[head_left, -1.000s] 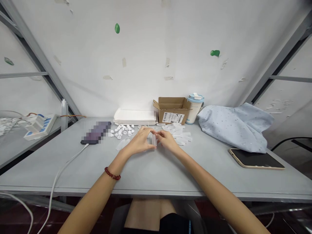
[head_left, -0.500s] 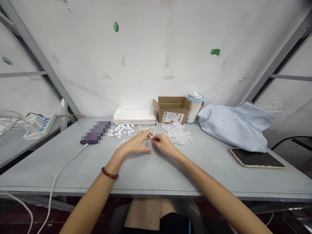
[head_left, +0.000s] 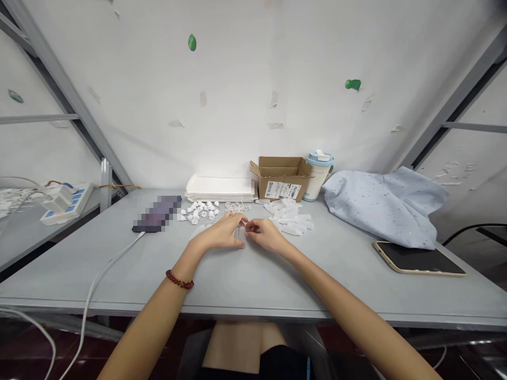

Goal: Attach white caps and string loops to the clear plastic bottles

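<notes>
Over the grey table (head_left: 253,285), the left hand (head_left: 219,233) and right hand (head_left: 267,236) hold a narrow grip from either side on a small clear plastic tube (head_left: 240,233), its long axis seemingly pointing away from the person.

One left hand (head_left: 218,233), one right hand (head_left: 267,236), one tube (head_left: 240,233) between them, one bracelet (head_left: 179,279), one pile of caps (head_left: 198,212), one pile of tubes (head_left: 291,220), one box (head_left: 279,178), one cup (head_left: 317,179), one cloth (head_left: 384,208), one tray stack (head_left: 219,189), one power strip (head_left: 67,200), two phones (head_left: 419,258).
</notes>
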Demonstrator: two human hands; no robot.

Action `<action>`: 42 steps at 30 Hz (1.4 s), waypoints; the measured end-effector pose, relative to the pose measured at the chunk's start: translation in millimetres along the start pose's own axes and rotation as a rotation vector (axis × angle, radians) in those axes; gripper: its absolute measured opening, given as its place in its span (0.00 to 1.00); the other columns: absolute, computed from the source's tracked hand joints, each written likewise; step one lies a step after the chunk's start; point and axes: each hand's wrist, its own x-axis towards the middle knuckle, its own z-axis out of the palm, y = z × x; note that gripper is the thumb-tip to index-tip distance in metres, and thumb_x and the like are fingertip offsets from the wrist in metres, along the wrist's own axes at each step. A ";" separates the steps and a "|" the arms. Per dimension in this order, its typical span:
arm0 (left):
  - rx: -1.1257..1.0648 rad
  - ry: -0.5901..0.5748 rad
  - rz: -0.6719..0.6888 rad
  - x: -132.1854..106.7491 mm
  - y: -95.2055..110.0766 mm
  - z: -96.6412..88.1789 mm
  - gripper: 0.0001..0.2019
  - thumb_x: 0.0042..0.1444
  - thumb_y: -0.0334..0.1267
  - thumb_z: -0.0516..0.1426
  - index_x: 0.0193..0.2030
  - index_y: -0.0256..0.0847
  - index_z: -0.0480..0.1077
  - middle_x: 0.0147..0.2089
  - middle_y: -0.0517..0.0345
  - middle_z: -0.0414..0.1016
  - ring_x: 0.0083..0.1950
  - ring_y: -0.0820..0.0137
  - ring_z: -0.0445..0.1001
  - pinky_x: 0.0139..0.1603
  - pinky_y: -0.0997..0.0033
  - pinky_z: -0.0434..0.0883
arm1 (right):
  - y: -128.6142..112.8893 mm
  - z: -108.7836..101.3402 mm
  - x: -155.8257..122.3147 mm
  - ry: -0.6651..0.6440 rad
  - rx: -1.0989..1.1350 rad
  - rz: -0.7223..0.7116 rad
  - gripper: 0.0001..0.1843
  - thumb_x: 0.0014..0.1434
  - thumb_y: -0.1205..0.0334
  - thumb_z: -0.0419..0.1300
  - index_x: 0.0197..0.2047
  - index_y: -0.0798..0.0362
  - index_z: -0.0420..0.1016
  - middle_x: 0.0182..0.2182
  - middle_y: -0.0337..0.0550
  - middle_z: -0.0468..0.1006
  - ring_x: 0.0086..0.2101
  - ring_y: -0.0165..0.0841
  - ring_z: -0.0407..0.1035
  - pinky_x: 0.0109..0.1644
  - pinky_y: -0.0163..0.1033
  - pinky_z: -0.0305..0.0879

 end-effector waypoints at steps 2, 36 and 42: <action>0.002 0.000 -0.012 -0.3 -0.5 -0.1 0.25 0.43 0.43 0.60 0.50 0.43 0.64 0.47 0.52 0.70 0.55 0.58 0.62 0.50 0.61 0.66 | -0.2 -0.1 0.1 -0.004 0.005 0.002 0.08 0.50 0.69 0.57 0.35 0.57 0.76 0.31 0.43 0.77 0.31 0.30 0.68 0.36 0.34 0.61; 0.142 0.416 -0.096 18.6 -36.1 -5.5 0.19 0.53 0.28 0.43 0.43 0.38 0.72 0.47 0.52 0.72 0.53 0.61 0.64 0.57 0.57 0.62 | 13.2 -56.5 4.3 0.151 -0.457 0.201 0.10 0.51 0.74 0.52 0.30 0.56 0.75 0.30 0.47 0.77 0.32 0.34 0.69 0.30 0.34 0.56; 0.181 0.344 -0.028 28.0 -33.5 6.0 0.22 0.48 0.24 0.45 0.43 0.43 0.74 0.50 0.55 0.71 0.53 0.60 0.61 0.57 0.57 0.62 | 4.0 -76.2 -5.7 0.047 -0.625 0.321 0.03 0.47 0.70 0.60 0.28 0.55 0.74 0.32 0.49 0.77 0.34 0.37 0.69 0.27 0.35 0.52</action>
